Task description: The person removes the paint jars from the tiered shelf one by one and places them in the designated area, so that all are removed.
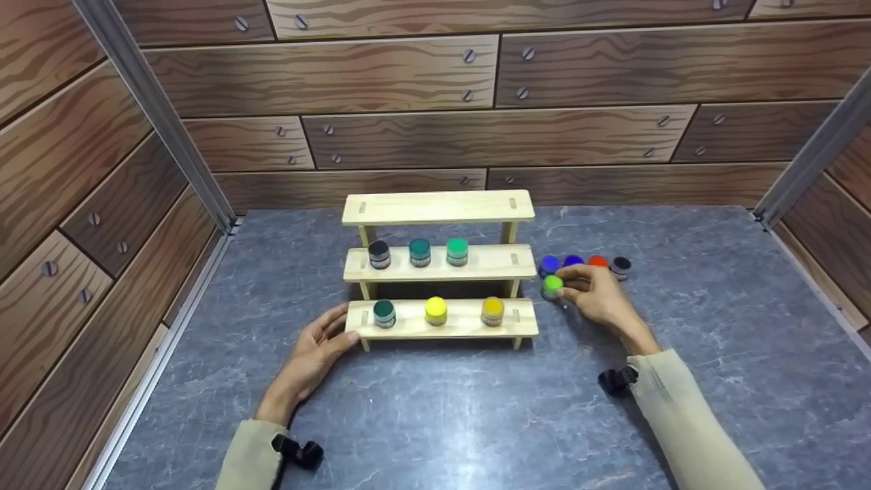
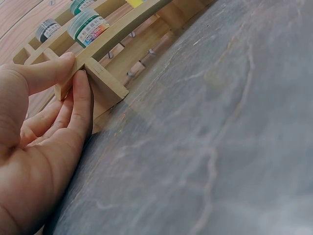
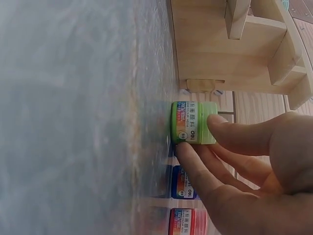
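A three-tier wooden rack (image 1: 435, 207) stands on the table, its top tier bare. My left hand (image 1: 318, 350) grips the left end of the lowest shelf; in the left wrist view the thumb (image 2: 54, 73) lies at the upper edge and fingers reach beneath. To the right of the rack, my right hand (image 1: 599, 296) pinches a light green paint jar (image 3: 193, 122) between thumb and fingers, the jar upright at the tabletop. On the middle shelf sit a black jar (image 1: 379, 254), a teal jar (image 1: 420, 252) and a green jar (image 1: 457, 251). Below them are dark green (image 1: 384, 313), yellow (image 1: 436, 311) and amber (image 1: 492, 311) jars.
Behind the right hand, a blue jar (image 1: 549, 265), a darker blue jar (image 1: 573, 260), a red jar (image 1: 598, 261) and a black jar (image 1: 620, 267) form a row on the grey marbled table (image 1: 435, 422). Wood-patterned walls (image 1: 401, 75) enclose the back and sides.
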### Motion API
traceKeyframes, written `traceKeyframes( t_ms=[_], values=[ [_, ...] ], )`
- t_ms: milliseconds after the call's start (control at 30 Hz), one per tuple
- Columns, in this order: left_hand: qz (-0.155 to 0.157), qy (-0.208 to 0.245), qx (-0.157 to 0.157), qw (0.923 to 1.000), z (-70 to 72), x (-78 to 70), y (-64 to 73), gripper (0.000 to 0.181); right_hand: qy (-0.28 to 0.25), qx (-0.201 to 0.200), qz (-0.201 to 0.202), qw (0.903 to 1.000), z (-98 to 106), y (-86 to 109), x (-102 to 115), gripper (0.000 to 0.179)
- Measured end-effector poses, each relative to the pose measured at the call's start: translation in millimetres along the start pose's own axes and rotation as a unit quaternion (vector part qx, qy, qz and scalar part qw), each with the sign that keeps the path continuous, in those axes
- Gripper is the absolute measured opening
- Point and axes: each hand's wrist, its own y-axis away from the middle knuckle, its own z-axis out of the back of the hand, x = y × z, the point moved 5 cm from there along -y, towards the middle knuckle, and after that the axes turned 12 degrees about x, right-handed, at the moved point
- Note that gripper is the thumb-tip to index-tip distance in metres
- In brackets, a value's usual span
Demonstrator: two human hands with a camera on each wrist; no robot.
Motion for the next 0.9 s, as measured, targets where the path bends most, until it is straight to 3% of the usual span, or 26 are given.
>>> traceKeyframes(
  t_ms=[333,667,900],
  values=[
    [-0.002,0.006,0.004,1.0000,0.8,0.4,0.2,0.078,0.031,-0.026,0.031,0.9987,3,2.0,14,0.040],
    [-0.005,0.007,-0.001,1.0000,2.2,0.5,0.9,0.076,0.053,-0.089,0.106,0.9889,4,10.5,64,0.035],
    [-0.006,0.001,-0.002,1.0000,0.5,-0.2,-0.9,0.076,0.010,-0.099,0.149,0.9838,-8,6.7,93,0.033]
  ],
)
